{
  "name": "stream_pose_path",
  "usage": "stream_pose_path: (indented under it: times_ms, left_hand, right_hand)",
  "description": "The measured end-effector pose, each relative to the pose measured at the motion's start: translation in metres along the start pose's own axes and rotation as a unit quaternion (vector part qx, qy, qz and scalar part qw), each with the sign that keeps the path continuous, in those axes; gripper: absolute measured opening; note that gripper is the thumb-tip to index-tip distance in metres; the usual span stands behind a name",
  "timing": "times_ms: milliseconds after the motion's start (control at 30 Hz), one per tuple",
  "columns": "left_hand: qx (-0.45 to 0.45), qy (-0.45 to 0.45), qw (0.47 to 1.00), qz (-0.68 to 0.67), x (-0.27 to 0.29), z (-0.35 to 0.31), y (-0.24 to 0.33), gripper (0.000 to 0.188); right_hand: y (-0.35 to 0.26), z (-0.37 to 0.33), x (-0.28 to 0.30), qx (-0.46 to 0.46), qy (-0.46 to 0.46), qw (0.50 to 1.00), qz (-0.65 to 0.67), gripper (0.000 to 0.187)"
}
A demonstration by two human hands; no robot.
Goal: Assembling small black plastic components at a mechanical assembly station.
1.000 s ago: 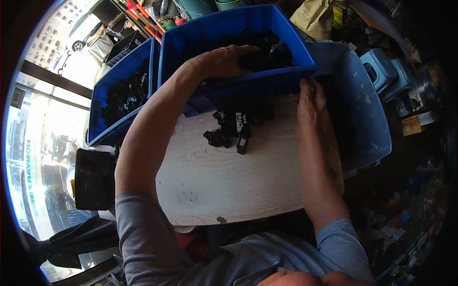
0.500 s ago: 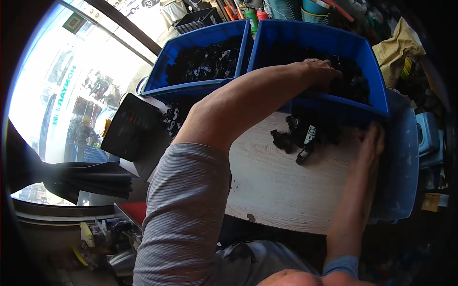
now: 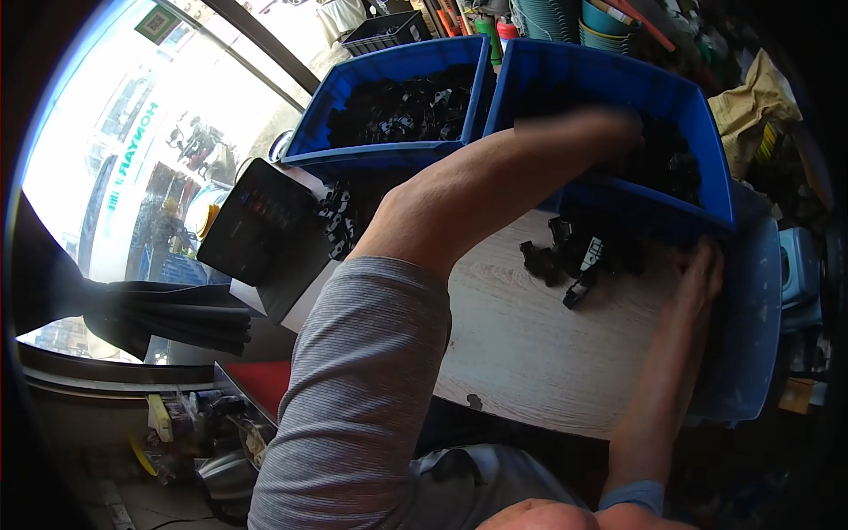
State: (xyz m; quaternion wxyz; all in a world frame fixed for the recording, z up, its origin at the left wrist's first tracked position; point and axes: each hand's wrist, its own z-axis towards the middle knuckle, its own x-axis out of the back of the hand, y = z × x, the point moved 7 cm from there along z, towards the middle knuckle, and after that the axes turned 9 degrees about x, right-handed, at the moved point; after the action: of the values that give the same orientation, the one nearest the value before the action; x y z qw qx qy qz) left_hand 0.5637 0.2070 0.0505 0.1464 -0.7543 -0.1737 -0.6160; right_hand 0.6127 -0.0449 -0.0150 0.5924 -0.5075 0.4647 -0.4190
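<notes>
My left arm stretches across the table into the right blue bin [image 3: 720,168], which holds many small black plastic parts. The left hand [image 3: 605,137] is smeared by motion above those parts, and its fingers cannot be made out. My right hand [image 3: 700,274] rests at the table's right side, near the bin's front wall, fingers stretched out and partly in shadow; nothing shows in it. Between the arms, a small pile of black plastic parts [image 3: 583,256] lies on the pale wooden table [image 3: 530,353], one piece bearing a white-and-silver patch.
Another blue bin [image 3: 389,155] with black and shiny parts stands at the back left. A dark tablet-like panel [image 3: 258,231] leans beside more black parts [image 3: 338,221]. A translucent blue tub [image 3: 751,327] stands right of the table. Beyond are a tan sack [image 3: 755,106] and stacked teal tubs [image 3: 609,26].
My left hand has shifted within the right bin and is now blurred. The whole scene sits slightly further right in the picture. My right hand stays by the table's right side.
</notes>
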Motion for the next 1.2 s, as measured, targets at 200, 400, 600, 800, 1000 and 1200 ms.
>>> stream_pose_path:
  times_ms: [200,400,600,800,1000,1200]
  left_hand:
    - [0.008,0.049,0.998,-0.048,0.013,0.0,-0.013,0.068]
    - [0.014,0.116,0.987,-0.108,0.037,-0.003,-0.017,0.064]
    - [-0.006,0.201,0.949,-0.242,0.06,-0.036,-0.038,0.058]
    - [-0.075,0.25,0.902,-0.343,0.08,-0.083,-0.024,0.053]
    - [-0.085,0.348,0.845,-0.397,0.081,-0.174,-0.007,0.051]
    - [-0.057,0.402,0.875,-0.265,0.027,-0.226,0.029,0.062]
  right_hand:
    - [-0.001,-0.001,-0.003,0.013,0.004,1.0,0.008,0.051]
    - [-0.007,-0.002,-0.003,-0.01,0.016,1.0,-0.004,0.05]
    - [-0.007,-0.011,-0.016,-0.013,0.003,1.0,-0.007,0.056]
    - [-0.005,0.002,-0.002,0.013,0.01,0.999,-0.043,0.048]
    - [-0.011,-0.006,-0.009,-0.011,0.015,1.0,0.005,0.044]
    - [-0.014,-0.004,-0.007,0.019,-0.012,0.999,-0.028,0.042]
